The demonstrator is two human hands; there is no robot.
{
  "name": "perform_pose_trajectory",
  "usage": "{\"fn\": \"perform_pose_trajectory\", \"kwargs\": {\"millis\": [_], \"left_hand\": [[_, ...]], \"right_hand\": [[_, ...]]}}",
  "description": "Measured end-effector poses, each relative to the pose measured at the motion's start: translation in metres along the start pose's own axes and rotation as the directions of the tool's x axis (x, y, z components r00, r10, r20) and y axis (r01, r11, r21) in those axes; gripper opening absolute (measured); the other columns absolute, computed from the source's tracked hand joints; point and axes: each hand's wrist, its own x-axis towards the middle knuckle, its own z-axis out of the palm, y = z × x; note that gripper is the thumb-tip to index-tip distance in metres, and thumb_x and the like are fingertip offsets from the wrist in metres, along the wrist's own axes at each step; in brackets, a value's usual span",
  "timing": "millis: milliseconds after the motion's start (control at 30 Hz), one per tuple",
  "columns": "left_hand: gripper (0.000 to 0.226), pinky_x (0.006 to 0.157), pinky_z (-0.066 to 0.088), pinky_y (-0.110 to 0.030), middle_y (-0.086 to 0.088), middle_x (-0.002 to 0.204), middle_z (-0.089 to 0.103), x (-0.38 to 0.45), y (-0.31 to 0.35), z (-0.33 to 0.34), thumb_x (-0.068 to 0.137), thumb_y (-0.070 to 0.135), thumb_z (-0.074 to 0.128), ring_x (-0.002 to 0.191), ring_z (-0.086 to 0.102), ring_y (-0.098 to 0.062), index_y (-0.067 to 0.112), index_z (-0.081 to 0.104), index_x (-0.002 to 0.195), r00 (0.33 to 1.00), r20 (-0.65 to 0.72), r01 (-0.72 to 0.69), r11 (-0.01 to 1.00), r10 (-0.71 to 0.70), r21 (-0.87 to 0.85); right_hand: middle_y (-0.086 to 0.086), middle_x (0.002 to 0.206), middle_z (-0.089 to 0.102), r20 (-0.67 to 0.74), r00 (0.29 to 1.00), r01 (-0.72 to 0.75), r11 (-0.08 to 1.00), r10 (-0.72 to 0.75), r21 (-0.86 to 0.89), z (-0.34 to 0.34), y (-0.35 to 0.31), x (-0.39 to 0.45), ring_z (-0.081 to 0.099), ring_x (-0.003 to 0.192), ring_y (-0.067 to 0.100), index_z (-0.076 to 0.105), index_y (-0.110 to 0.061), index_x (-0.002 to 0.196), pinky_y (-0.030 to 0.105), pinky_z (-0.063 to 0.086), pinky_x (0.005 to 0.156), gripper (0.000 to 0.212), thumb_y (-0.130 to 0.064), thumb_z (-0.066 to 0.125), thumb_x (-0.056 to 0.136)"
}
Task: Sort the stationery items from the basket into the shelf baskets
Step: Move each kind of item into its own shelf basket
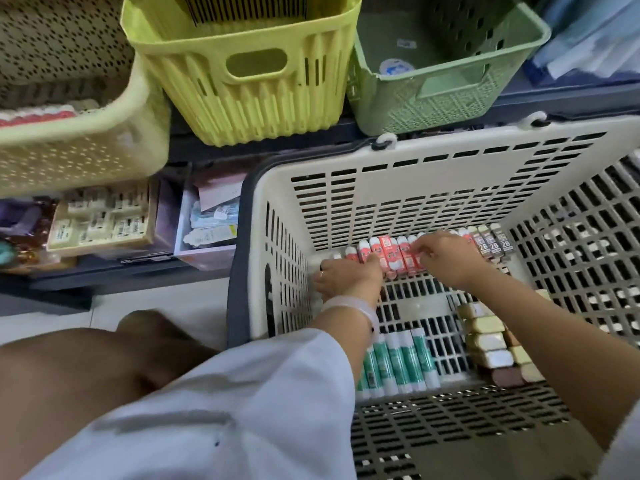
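Basket (346,161): red boxes (391,252) lying in a row along its far wall. Left hand (346,277) and right hand (446,252) are both gripping the row, fingers curled round boxes.

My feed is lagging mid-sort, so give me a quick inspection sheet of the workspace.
Surface: slotted floor of the white basket, partly bare.
Job's things: row of red-and-white boxes along the far wall; 2B boxes at its right end; green-and-white tubes near side; beige blocks on the right.
Clutter: nothing seen.
Grips: left hand and right hand both on the red-and-white row.
Cables: nothing seen.
Surroundings: yellow shelf basket, green shelf basket, cream shelf basket.
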Motion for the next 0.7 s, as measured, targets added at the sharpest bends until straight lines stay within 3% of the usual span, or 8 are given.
{"fn": "perform_pose_trajectory", "kwargs": {"millis": [133, 267, 400, 467, 600, 700], "left_hand": [[0.085, 0.1, 0.039, -0.041, -0.014, 0.136, 0.042, 0.009, 0.002, -0.001, 0.068, 0.049, 0.074, 0.124, 0.039, -0.033, 0.009, 0.033, 0.131, 0.998, 0.06, 0.044, 0.99, -0.037, -0.134], [0.085, 0.093, 0.045, -0.036, -0.011, 0.126, 0.054, 0.013, -0.001, -0.002, 0.064, 0.051, 0.077, 0.114, 0.05, -0.029, 0.009, 0.04, 0.128, 0.992, 0.12, 0.072, 0.976, -0.048, -0.205], [0.039, 0.064, 0.043, -0.022, -0.007, 0.112, 0.064, 0.011, 0.004, 0.006, 0.075, 0.029, 0.075, 0.082, 0.058, -0.018, 0.012, 0.053, 0.103, 0.969, 0.235, -0.004, 0.958, 0.074, -0.287], [0.031, 0.054, 0.037, -0.02, -0.005, 0.107, 0.065, 0.01, 0.005, 0.004, 0.077, 0.026, 0.073, 0.073, 0.053, -0.015, 0.015, 0.058, 0.101, 0.966, 0.237, -0.026, 0.957, 0.098, -0.289], [0.05, 0.059, 0.04, -0.023, -0.004, 0.097, 0.063, 0.014, 0.004, -0.001, 0.076, 0.034, 0.073, 0.064, 0.053, -0.012, 0.011, 0.053, 0.116, 0.963, 0.267, 0.063, 0.928, 0.041, -0.368], [0.063, 0.064, 0.046, -0.025, -0.008, 0.101, 0.066, 0.013, 0.009, -0.003, 0.073, 0.039, 0.075, 0.066, 0.057, -0.013, 0.008, 0.051, 0.121, 0.948, 0.317, 0.111, 0.902, 0.03, -0.416]], "right_hand": [[0.011, 0.114, 0.064, 0.007, 1.0, 0.013, 0.996, -0.013, 0.092, 0.006, -0.009, 0.005, 0.058, 0.1, 0.021, 0.06, -0.009, 0.118, 0.023, 0.041, 0.082, 0.031, -0.008, 0.046, 0.09], [0.011, 0.113, 0.065, 0.05, 0.999, -0.008, 0.988, 0.001, 0.153, 0.01, -0.016, 0.009, 0.056, 0.091, 0.019, 0.057, -0.008, 0.116, 0.023, 0.039, 0.077, 0.027, -0.012, 0.047, 0.092], [0.01, 0.115, 0.064, 0.06, 0.997, -0.058, 0.983, 0.049, 0.172, 0.01, -0.015, 0.009, 0.053, 0.087, 0.018, 0.056, -0.01, 0.116, 0.024, 0.038, 0.073, 0.027, -0.012, 0.045, 0.092], [0.01, 0.116, 0.063, 0.07, 0.996, -0.063, 0.98, 0.051, 0.19, 0.008, -0.016, 0.009, 0.053, 0.087, 0.019, 0.056, -0.01, 0.117, 0.024, 0.039, 0.072, 0.028, -0.01, 0.043, 0.092], [0.012, 0.104, 0.064, 0.104, 0.993, -0.089, 0.961, 0.064, 0.261, 0.007, -0.018, 0.008, 0.058, 0.079, 0.022, 0.056, -0.01, 0.113, 0.03, 0.045, 0.065, 0.026, -0.008, 0.043, 0.091], [0.009, 0.09, 0.061, 0.116, 0.992, -0.089, 0.956, 0.058, 0.281, 0.008, -0.018, 0.009, 0.047, 0.059, 0.012, 0.054, -0.009, 0.114, 0.024, 0.035, 0.05, 0.027, -0.006, 0.041, 0.09]]}}
